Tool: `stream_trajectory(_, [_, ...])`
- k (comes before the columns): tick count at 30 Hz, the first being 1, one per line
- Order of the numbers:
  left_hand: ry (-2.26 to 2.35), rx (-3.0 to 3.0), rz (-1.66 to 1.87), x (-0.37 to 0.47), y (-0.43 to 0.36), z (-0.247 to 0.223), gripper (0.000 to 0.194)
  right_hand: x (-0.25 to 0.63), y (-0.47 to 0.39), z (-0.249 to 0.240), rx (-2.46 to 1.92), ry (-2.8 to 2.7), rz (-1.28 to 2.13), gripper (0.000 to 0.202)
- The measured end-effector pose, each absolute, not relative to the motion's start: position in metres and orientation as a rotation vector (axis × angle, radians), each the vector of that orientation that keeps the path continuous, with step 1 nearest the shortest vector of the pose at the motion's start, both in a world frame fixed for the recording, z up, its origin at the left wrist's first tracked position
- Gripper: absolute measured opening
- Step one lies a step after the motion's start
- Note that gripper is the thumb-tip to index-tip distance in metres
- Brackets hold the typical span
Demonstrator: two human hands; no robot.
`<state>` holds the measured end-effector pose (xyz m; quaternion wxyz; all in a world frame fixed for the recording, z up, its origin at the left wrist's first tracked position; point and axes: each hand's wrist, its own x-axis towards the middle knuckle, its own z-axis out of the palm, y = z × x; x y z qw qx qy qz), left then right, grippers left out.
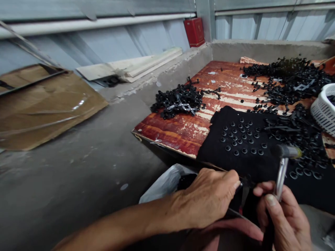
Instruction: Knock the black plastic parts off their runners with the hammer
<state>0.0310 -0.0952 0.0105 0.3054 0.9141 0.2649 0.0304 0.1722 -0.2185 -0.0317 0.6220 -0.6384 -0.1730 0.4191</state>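
My right hand [288,216] is closed on a small mallet [282,174] with a metal shaft and a dark handle. The mallet's head is dark with a yellow end and points up over a black cloth [235,167]. My left hand [209,198] reaches across at the table's front edge, knuckles up, its fingers bent together around something mostly hidden. A small shiny end shows at its fingertips, and close by are a dark blade-like piece and a bit of red. Several small round black pieces [244,151] lie spread on the cloth.
Black linkage parts are heaped on the worn red table [170,136], in a left pile [180,101] and a larger right pile [290,76]. A white basket [324,108] stands at right. Below the edge is a pale plastic bag [162,184]; cardboard [47,111] lies on the left.
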Motion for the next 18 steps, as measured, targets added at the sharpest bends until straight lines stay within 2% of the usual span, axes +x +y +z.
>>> stream_trajectory(6, [0.582,2.452,-0.067,0.035,-0.106,0.018,0.02,0.173,-0.216,-0.037,-1.512,-0.555,0.971,0.026])
stream_trajectory(11, [0.66,2.421,-0.143,0.032,-0.107,0.026,0.024,0.169,-0.212,-0.038,-1.427,-0.548,1.123,0.03])
stream_trajectory(18, [0.825,2.127,0.024,0.027,-0.105,0.03,0.03,0.157,-0.197,-0.026,-1.407,-0.532,1.018,0.027])
